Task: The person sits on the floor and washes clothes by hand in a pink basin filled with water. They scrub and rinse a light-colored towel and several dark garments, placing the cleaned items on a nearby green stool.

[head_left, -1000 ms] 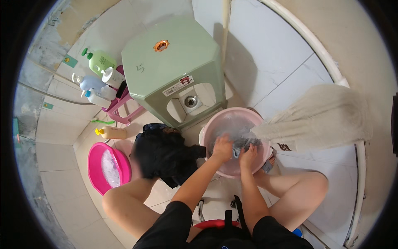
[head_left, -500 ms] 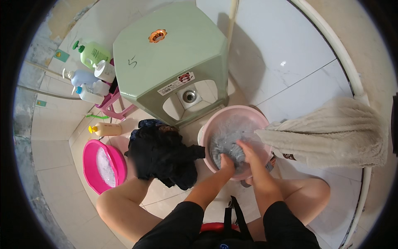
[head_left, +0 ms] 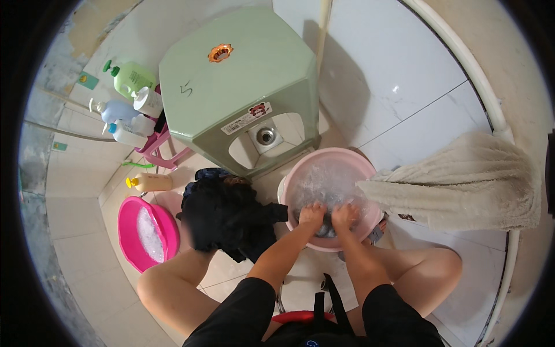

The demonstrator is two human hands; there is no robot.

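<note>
A pale pink basin [head_left: 365,166] of cloudy, sudsy water stands on the floor before me. Inside it, mostly under water, lies a dark grey cloth [head_left: 327,229]. My left hand [head_left: 313,214] and my right hand [head_left: 345,216] are side by side in the basin, knuckles up. Their fingers curl down onto the cloth and close on it, with the fingertips hidden by water. A pile of black clothes [head_left: 231,217] lies left of the basin, one part reaching toward its rim.
Behind the basin stands a green plastic stool [head_left: 237,87], with a floor drain [head_left: 266,136] seen through its opening. Pump bottles [head_left: 134,78] sit on a pink stool [head_left: 159,151]. A bright pink basin [head_left: 128,231] holds suds. A beige towel [head_left: 457,185] hangs at right.
Both hands have shifted: the left has come out more into view, and both now lie side by side, backs up, over the cloth. The cloth is more covered by foamy water.
</note>
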